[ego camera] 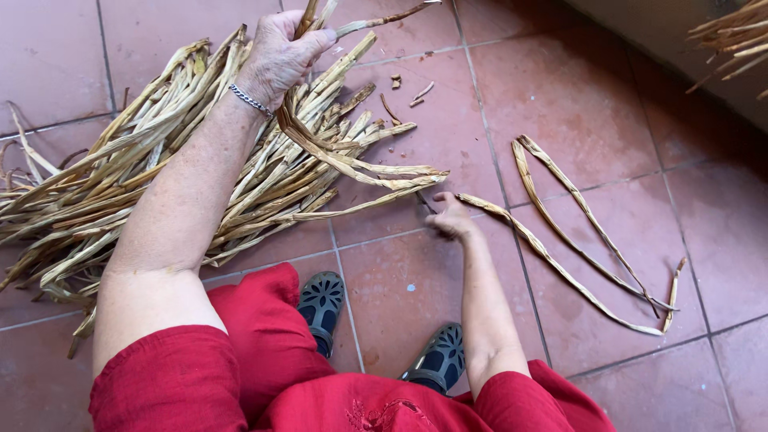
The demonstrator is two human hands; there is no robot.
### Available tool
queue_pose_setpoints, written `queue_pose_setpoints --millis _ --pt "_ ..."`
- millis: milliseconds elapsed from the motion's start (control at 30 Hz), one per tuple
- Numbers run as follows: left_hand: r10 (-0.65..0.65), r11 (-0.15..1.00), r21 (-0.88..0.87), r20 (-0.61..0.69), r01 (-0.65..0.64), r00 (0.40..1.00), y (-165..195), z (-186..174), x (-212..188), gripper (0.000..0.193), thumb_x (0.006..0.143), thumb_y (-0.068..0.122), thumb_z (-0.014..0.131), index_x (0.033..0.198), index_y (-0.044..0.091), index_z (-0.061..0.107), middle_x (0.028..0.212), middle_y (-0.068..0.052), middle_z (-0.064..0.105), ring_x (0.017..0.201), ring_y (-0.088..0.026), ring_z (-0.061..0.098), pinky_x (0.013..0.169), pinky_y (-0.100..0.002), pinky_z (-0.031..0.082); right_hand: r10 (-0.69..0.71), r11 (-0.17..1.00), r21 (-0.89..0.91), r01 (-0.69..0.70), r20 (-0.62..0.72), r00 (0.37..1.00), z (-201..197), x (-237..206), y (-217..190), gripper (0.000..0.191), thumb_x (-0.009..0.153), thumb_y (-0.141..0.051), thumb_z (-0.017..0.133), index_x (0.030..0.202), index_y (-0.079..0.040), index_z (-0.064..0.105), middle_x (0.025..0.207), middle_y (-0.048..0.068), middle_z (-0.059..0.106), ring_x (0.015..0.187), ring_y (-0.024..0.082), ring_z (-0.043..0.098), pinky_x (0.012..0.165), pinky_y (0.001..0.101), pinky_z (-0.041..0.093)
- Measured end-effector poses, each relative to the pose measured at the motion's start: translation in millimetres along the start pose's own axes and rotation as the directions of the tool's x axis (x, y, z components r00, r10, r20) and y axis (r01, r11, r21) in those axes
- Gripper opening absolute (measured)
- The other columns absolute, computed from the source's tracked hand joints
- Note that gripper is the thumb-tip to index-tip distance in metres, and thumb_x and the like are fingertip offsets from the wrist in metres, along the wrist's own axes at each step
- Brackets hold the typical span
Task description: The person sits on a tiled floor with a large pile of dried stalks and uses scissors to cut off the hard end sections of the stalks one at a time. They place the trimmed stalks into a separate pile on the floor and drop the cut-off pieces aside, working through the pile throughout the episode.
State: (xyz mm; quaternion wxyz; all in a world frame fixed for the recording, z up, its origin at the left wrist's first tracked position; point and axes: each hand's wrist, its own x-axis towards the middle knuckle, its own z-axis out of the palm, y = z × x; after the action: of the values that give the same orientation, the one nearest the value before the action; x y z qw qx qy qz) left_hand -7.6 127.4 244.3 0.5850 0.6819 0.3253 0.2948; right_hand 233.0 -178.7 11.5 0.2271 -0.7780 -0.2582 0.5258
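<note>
Terracotta tile floor point(608, 104). Left grip point(280, 52) closed on few dried leaf strips point(352, 164), above big pile point(160, 160). Right grip point(452, 218) pinching loose strip point(560, 264) end on floor. Step, my guess: sorting strips.

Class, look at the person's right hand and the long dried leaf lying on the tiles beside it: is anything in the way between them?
Nothing visible. The right hand already rests at the near end of the long dried leaf, with only bare tiled floor around them. The pile of leaves lies off to the left.
</note>
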Motion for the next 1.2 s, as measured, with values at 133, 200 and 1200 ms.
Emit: queue_pose_setpoints --millis 133,200,1200 --pt "0.012 1.000 -0.026 0.017 -0.012 1.000 -5.6 5.7 2.6 0.008 0.100 0.016 0.075 0.102 0.008 0.072 0.075 0.008 0.060 0.059 0.002 0.051 0.048 -0.018 0.040 0.127 0.964 -0.243 -0.109 0.058 0.990 -69.2 -22.6 -13.6 0.056 0.066 -0.041 0.093 0.115 -0.017 0.080 0.067 0.003 0.063 0.052 0.009 0.052 0.045 0.0267 0.035" --pt "0.060 0.997 -0.060 0.035 -0.058 0.998 -7.4 8.8 4.2 0.007 0.101 0.013 0.074 0.105 0.008 0.073 0.081 0.009 0.064 0.066 0.003 0.057 0.055 -0.017 0.048 0.088 0.957 -0.276 -0.093 -0.032 0.996 -95.7 -36.7 -20.4 0.046 0.069 -0.038 0.091 0.107 -0.016 0.078 0.068 0.004 0.066 0.051 0.010 0.053 0.042 0.0283 0.037" --pt "-0.185 0.983 0.065 0.270 0.174 0.945 -10.7 64.4 -19.6 0.019 0.097 0.020 0.075 0.110 0.007 0.074 0.070 0.011 0.054 0.056 0.000 0.045 0.046 -0.019 0.034 -0.604 0.464 0.561 0.686 -0.366 0.708 -1.0 -77.7 -131.3 0.073 0.105 -0.061 0.048 0.127 0.007 0.060 0.063 -0.003 0.044 0.045 0.004 0.039 0.042 0.0224 0.032"
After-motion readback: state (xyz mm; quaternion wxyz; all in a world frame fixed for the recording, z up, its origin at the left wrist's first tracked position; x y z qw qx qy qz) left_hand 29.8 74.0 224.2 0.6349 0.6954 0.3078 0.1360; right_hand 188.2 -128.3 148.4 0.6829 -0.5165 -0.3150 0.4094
